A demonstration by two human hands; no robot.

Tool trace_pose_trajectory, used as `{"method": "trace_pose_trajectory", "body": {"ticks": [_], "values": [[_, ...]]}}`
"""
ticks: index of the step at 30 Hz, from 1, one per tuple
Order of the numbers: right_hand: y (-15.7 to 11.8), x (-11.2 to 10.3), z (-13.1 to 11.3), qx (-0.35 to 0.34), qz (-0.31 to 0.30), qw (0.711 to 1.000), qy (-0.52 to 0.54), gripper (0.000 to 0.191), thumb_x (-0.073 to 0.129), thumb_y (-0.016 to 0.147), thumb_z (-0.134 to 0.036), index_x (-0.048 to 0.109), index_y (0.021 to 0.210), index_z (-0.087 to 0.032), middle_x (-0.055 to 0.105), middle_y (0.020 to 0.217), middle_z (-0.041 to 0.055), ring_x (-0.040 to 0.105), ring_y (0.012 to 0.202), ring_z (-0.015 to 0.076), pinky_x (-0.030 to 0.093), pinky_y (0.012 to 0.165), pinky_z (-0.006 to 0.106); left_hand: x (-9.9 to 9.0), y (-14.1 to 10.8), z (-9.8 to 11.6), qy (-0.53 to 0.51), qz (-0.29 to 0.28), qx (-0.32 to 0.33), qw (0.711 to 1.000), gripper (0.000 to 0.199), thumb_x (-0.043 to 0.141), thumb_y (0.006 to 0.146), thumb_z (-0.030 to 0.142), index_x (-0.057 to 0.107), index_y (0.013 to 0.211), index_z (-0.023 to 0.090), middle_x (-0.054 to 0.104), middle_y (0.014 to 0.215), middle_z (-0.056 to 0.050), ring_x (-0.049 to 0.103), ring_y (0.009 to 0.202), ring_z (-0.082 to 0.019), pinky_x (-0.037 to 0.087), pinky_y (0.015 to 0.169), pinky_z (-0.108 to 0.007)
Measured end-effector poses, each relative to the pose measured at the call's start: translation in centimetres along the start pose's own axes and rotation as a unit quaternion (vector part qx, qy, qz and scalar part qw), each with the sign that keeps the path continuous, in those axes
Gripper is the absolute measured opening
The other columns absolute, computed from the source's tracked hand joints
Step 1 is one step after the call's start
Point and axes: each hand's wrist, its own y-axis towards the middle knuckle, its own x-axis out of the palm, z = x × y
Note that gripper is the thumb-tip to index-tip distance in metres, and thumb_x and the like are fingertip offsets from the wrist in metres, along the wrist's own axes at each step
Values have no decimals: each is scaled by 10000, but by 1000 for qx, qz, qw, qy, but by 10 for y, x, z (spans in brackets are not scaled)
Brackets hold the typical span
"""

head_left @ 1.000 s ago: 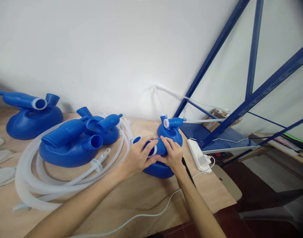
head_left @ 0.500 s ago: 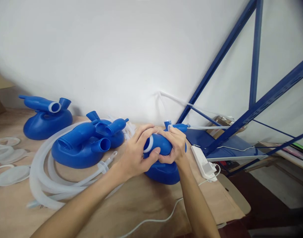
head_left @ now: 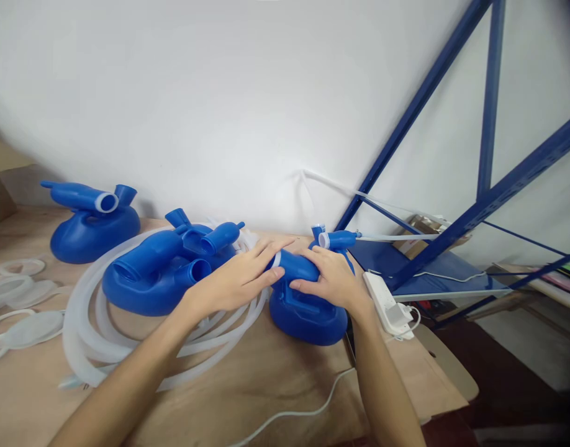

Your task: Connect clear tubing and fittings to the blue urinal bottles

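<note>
Blue jug (head_left: 308, 320) on bench (head_left: 248, 397), left of power strip (head_left: 382, 298).
Mouth (head_left: 276, 261) leftward, long axis crosswise; neck (head_left: 300, 267) clasped in grip of left hand (head_left: 236, 279) and right hand (head_left: 331, 276). Five jugs (head_left: 95, 234), one strip.

No lettering legible, apparently.

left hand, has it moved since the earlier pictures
Yes: the left hand has shifted to the left, farther from the white power strip.
</note>
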Motion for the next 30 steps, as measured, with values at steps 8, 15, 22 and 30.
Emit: {"method": "trace_pose_trajectory", "body": {"ticks": [8,15,22,30], "values": [[-38,29,32,-14,131,982,136,727,394,960,-790,775,991,-172,567,765,48,568,720,241,446,680,387,54,10,-1,-85,-18,44,995,606,407,1095,512,281,1633,263,272,1721,-140,297,1607,-278,261,1340,-501],[-62,30,40,122,99,970,185,532,429,1028,-654,772,1116,-256,721,982,79,669,952,288,515,904,456,59,9,-1,0,-61,57,997,539,398,1106,479,315,1609,306,428,1594,-125,536,1417,-254,471,1196,-456],[-95,92,73,254,169,912,275,637,377,1006,-743,746,1181,-253,761,1181,105,681,1174,297,513,1099,482,84,9,6,316,-33,102,943,487,661,1006,410,562,1481,371,554,1531,-121,731,983,-239,615,746,-341],[-97,111,64,292,248,875,297,527,419,1010,-661,668,1150,-217,748,984,81,693,885,268,557,822,391,128,27,11,480,25,126,868,525,430,1075,163,484,1543,393,549,1535,-157,699,1081,-245,579,606,-250]]}}
